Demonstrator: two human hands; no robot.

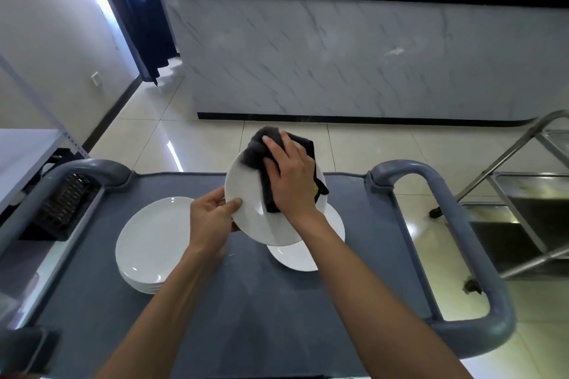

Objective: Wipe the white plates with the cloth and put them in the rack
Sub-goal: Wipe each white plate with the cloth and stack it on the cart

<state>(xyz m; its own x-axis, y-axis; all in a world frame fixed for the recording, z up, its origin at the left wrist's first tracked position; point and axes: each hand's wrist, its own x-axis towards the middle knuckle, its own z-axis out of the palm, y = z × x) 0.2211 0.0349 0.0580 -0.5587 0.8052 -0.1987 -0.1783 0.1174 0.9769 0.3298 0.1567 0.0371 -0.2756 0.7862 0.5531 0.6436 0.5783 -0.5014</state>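
My left hand (212,214) grips the left rim of a white plate (249,203), held tilted above the grey cart top (246,301). My right hand (292,178) presses a dark grey cloth (257,151) flat against the plate's face. Below the held plate lies another white plate (300,257), partly hidden by it. A stack of several white plates (151,243) sits on the cart to the left. A black rack (64,203) stands off the cart's left edge.
The cart has curved grey handles at the left (92,166) and right (437,181). A steel trolley (523,194) stands to the right. A marble-fronted counter (354,55) runs across the tiled floor ahead. A white shelf (21,154) is at the far left.
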